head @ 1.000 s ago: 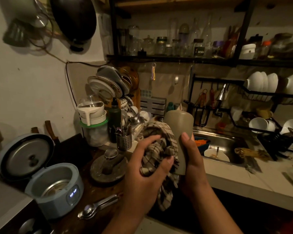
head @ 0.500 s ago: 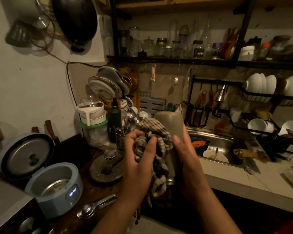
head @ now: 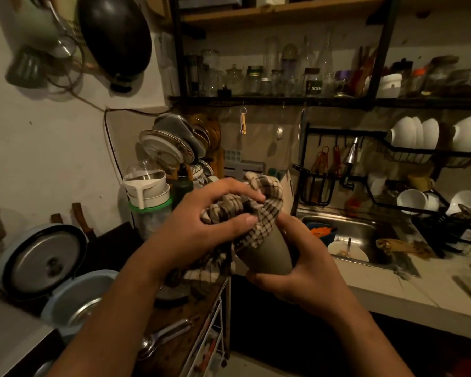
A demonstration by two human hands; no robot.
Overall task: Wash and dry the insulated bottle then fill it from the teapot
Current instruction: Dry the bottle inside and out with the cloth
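The grey-green insulated bottle (head: 267, 253) is held in mid-air in front of me, tilted, its upper part wrapped in a checked cloth (head: 259, 210). My right hand (head: 307, 270) grips the bottle's lower part from below and the right. My left hand (head: 201, 229) clutches the bunched cloth against the bottle's upper end, thumb on the fabric. The cloth's loose end hangs down below my left hand. The bottle's mouth is hidden by the cloth. No teapot is visible that I can pick out.
A steel sink (head: 365, 235) with a plate and blue bowl lies to the right, a tap (head: 350, 164) above it. Dish racks with white bowls (head: 416, 131) stand right. An open rice cooker (head: 74, 289) and spoons (head: 161, 338) sit on the wooden counter left.
The bottle has tipped from upright to a slant and come lower. My left hand has moved with the cloth up onto the bottle's top end; my right hand has slid down to its base.
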